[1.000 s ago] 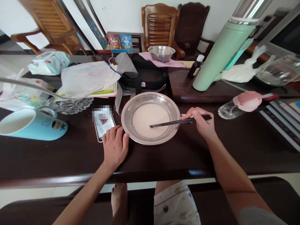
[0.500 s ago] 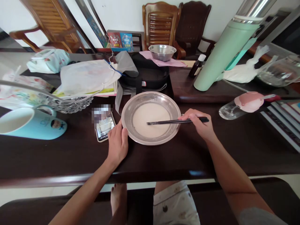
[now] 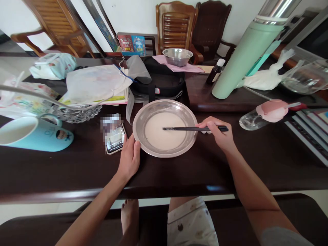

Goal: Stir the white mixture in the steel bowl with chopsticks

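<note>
A steel bowl holding pale batter sits on the dark table in front of me. My right hand pinches a pair of black chopsticks, whose tips dip into the batter near the bowl's middle. My left hand rests against the bowl's left rim, thumb on the edge, fingers curled beside it. A phone lies just left of that hand, its screen lit.
A blue mug lies on its side at the left, by a glass dish. Behind the bowl are a black bag, a small steel bowl, a green thermos and a pink-lidded bottle. Books lie at the right.
My left hand slid from the phone to the bowl's left rim. The chopstick tips swept across the batter, and the chopsticks now lie level.
</note>
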Available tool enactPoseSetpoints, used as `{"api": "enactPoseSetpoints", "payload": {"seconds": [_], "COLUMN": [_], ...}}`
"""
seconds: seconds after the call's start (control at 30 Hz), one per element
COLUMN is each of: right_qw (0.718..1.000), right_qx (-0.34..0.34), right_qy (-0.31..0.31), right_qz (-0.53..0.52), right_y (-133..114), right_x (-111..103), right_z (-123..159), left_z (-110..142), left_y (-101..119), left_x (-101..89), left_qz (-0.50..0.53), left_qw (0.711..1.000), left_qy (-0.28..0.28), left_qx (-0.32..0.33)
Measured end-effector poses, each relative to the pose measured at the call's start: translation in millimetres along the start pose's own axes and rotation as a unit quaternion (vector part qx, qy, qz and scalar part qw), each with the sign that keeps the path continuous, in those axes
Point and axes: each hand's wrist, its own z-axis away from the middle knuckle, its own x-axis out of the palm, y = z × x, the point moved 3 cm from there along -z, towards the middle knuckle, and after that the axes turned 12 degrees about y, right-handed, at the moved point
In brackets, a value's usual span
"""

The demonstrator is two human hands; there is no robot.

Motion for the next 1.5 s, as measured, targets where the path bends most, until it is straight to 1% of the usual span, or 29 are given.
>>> {"api": "enactPoseSetpoints", "payload": {"seconds": [0.07, 0.13, 0.23, 0.3, 0.4, 0.47, 0.57, 0.6, 0.67, 0.73, 0.77, 0.8, 0.87, 0.93, 0.97, 1.0, 1.07, 1.13, 1.17, 1.2, 1.3, 1.37, 1.4, 1.5], "right_qw": [1.0, 1.0, 1.0, 1.0, 1.0, 0.999, 0.999, 0.999, 1.0, 1.0, 1.0, 0.999, 0.999, 0.998, 0.998, 0.998, 0.999, 1.0, 0.999, 0.999, 0.997, 0.995, 0.996, 0.999], "right_qx": [0.011, 0.013, -0.004, -0.01, 0.0, 0.004, -0.006, -0.01, -0.012, -0.006, -0.002, 0.001, 0.001, -0.006, -0.011, -0.015, -0.017, -0.018, -0.02, -0.022, -0.032, -0.038, -0.039, -0.034], "right_qy": [0.007, -0.009, -0.029, -0.017, 0.004, -0.013, -0.046, -0.046, -0.022, 0.004, 0.008, 0.001, -0.034, -0.065, -0.067, -0.061, -0.026, 0.001, 0.002, -0.006, -0.07, -0.087, -0.079, -0.012], "right_qz": [-0.02, -0.027, -0.011, -0.005, -0.027, -0.038, -0.017, -0.008, -0.001, -0.016, -0.028, -0.036, -0.036, -0.017, -0.006, 0.002, 0.004, -0.016, -0.026, -0.03, -0.011, 0.005, 0.009, 0.002], "right_y": [0.7, 1.0, 0.1, -0.3, 0.5, 1.1, 1.0, 1.0, 1.3, 2.1, 2.4, 2.7, 2.5, 1.6, 1.0, 0.6, 0.2, 0.2, 0.1, 0.0, -1.2, -1.8, -1.7, 0.3], "right_x": [-0.2, 1.0, 2.3, 1.1, -0.8, 0.4, 3.0, 2.9, 0.8, -1.8, -2.5, -2.2, 0.3, 3.0, 3.4, 3.1, 0.3, -2.5, -3.0, -2.5, 2.9, 5.0, 4.6, -1.3], "right_z": [0.3, 1.1, 1.9, 1.6, 0.9, 1.2, 1.5, 1.2, 0.2, -0.6, -0.6, -0.3, 0.8, 1.9, 2.0, 1.7, 0.8, 0.2, 0.3, 0.5, 1.8, 1.9, 1.4, -0.1], "left_z": [-0.1, 0.2, 0.8, 1.0, 1.2, 1.4, 1.4, 1.4, 1.2, 1.2, 1.2, 1.3, 1.7, 1.9, 2.0, 2.0, 1.9, 1.8, 1.8, 1.8, 2.4, 2.9, 3.1, 3.3], "left_y": [1.5, 2.1, 1.7, 1.1, 0.4, 0.0, -0.3, -0.3, -0.1, -0.1, -0.3, -0.5, -1.1, -1.7, -1.9, -2.0, -2.0, -2.1, -2.2, -2.4, -3.5, -4.5, -4.9, -5.2], "left_x": [-1.1, -1.8, -2.1, -1.8, -1.2, -1.2, -1.1, -0.9, -0.5, -0.5, -0.5, -0.5, -0.6, -0.9, -1.0, -1.1, -1.1, -1.0, -0.9, -0.9, -0.6, 0.1, 0.3, 0.7], "left_qz": [0.008, 0.017, 0.028, 0.029, 0.032, 0.033, 0.031, 0.031, 0.031, 0.03, 0.028, 0.027, 0.025, 0.023, 0.023, 0.022, 0.023, 0.023, 0.022, 0.022, 0.02, 0.019, 0.018, 0.018], "left_qw": [1.0, 1.0, 0.999, 0.999, 0.999, 0.999, 0.999, 0.999, 0.999, 0.999, 0.999, 0.999, 0.999, 0.999, 0.999, 0.999, 0.999, 0.999, 0.999, 0.999, 0.999, 0.999, 0.999, 0.999], "left_qy": [0.0, 0.0, 0.003, 0.004, 0.006, 0.01, 0.013, 0.012, 0.011, 0.015, 0.016, 0.017, 0.018, 0.019, 0.02, 0.02, 0.019, 0.017, 0.017, 0.017, 0.018, 0.017, 0.017, 0.017], "left_qx": [-0.012, -0.026, -0.037, -0.036, -0.031, -0.031, -0.03, -0.028, -0.022, -0.015, -0.013, -0.012, -0.013, -0.015, -0.016, -0.016, -0.015, -0.015, -0.016, -0.017, -0.019, -0.021, -0.023, -0.026]}}
